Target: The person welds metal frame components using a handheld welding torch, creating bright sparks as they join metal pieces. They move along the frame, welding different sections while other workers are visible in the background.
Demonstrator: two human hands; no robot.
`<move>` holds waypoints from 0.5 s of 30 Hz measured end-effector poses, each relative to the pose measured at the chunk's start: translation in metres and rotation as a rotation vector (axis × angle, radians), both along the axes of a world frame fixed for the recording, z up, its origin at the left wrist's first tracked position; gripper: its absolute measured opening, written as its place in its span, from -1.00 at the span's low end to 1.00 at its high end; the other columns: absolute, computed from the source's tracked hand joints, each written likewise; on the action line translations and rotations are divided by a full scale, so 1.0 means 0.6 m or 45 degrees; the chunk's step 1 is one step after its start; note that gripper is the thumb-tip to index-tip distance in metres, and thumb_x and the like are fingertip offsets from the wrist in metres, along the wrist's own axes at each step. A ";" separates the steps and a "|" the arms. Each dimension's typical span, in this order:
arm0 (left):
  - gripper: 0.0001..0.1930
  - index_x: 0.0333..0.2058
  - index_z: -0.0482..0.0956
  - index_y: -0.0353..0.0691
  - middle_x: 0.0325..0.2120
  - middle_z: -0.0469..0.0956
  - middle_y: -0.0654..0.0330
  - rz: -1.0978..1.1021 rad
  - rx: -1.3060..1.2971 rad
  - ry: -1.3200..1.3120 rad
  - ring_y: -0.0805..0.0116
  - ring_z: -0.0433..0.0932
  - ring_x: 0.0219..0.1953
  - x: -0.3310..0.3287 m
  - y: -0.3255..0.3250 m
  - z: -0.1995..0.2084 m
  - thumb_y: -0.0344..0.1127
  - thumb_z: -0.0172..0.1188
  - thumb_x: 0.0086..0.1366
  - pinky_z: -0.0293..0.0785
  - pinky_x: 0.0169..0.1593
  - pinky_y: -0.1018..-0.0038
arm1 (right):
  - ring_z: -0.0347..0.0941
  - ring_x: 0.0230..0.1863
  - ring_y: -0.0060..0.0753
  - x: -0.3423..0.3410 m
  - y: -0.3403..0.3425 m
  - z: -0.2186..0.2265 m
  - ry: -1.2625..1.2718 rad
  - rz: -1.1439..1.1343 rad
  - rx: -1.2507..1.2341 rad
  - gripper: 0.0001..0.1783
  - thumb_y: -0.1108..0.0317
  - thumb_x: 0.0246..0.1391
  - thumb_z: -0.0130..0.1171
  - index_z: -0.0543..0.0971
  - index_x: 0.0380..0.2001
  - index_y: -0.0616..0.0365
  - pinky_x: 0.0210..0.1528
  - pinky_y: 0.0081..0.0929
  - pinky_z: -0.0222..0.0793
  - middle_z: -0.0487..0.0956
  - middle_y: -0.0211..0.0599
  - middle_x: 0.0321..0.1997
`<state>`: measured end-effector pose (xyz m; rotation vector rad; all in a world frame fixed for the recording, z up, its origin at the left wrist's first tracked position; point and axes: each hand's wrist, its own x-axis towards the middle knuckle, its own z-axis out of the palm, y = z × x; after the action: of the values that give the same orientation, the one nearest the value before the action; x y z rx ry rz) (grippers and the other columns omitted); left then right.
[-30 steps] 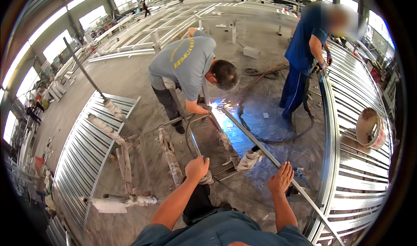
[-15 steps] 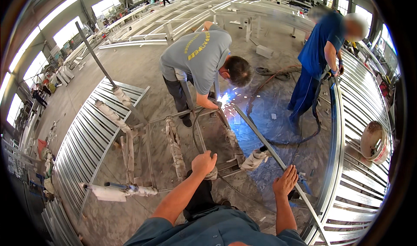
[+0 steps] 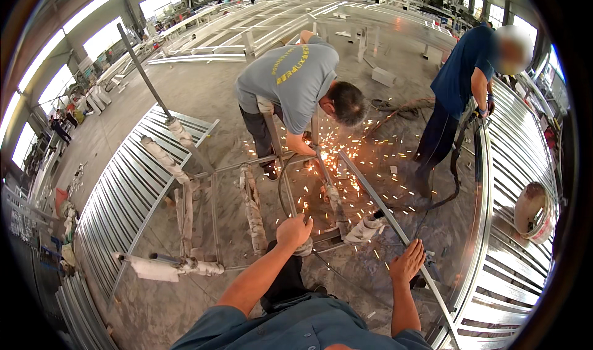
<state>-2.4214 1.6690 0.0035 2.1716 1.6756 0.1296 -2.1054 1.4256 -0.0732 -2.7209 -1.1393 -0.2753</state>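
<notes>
Bare concrete (image 3: 92, 152) is spreading through a wide, window-lit hall, with a slatted metal panel (image 3: 123, 208) lying well off to the left of the left fingers; the left hand (image 3: 294, 231) is curling closed, apparently around the near end of a slim metal bar (image 3: 288, 192), though its fingertips are staying out of view; the right hand (image 3: 406, 262) is resting with fingers nearly straight along a long metal bar (image 3: 377, 197), laying them over it rather than wrapping it; that bar is running slantwise under the right fingers, its far end pointing toward bright sparks (image 3: 346, 165); ahead of the left fingers, a frame with wrapped members (image 3: 253, 214) is standing on the floor, its visible crosspieces looking already joined; beyond it, a co-worker in grey (image 3: 290, 78) is bending with one hand at the far corner; since sparks are scattering there, that corner is seemingly being worked and looking unfinished; whether the long bar is being held by any joint, I cannot tell; far ahead of the right fingers, a co-worker in blue (image 3: 460, 81) is standing beside metal rails.
</notes>
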 end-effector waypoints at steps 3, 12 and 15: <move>-0.46 0.12 0.60 -0.20 -0.26 0.73 -0.02 -0.016 -0.076 0.026 -0.07 0.69 -0.15 0.000 -0.001 0.023 0.12 -0.05 0.50 0.64 -0.13 0.02 | 0.03 0.58 0.06 -0.006 0.002 0.019 0.079 -0.007 0.002 0.06 0.43 -0.01 0.33 0.02 0.51 0.27 0.61 0.02 -0.19 0.14 0.06 0.56; -0.46 0.13 0.59 -0.21 -0.28 0.73 -0.01 -0.017 -0.049 -0.021 -0.05 0.70 -0.16 0.002 0.004 -0.004 0.12 -0.02 0.49 0.64 -0.14 0.02 | 0.04 0.57 0.08 -0.012 -0.002 0.030 0.032 0.018 0.011 0.06 0.47 -0.05 0.28 0.01 0.51 0.30 0.61 0.03 -0.19 0.14 0.08 0.55; -0.47 0.08 0.60 -0.21 -0.28 0.73 -0.03 0.002 -0.009 -0.038 -0.06 0.70 -0.16 -0.003 0.002 -0.010 0.12 -0.01 0.48 0.64 -0.17 0.01 | 0.05 0.57 0.09 -0.010 0.007 0.021 0.028 0.032 0.034 0.04 0.47 -0.05 0.26 0.03 0.51 0.31 0.60 0.04 -0.19 0.16 0.10 0.54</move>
<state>-2.4232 1.6704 -0.0027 2.1530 1.6589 0.1560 -2.1112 1.4297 -0.0605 -2.6780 -1.1547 -0.2543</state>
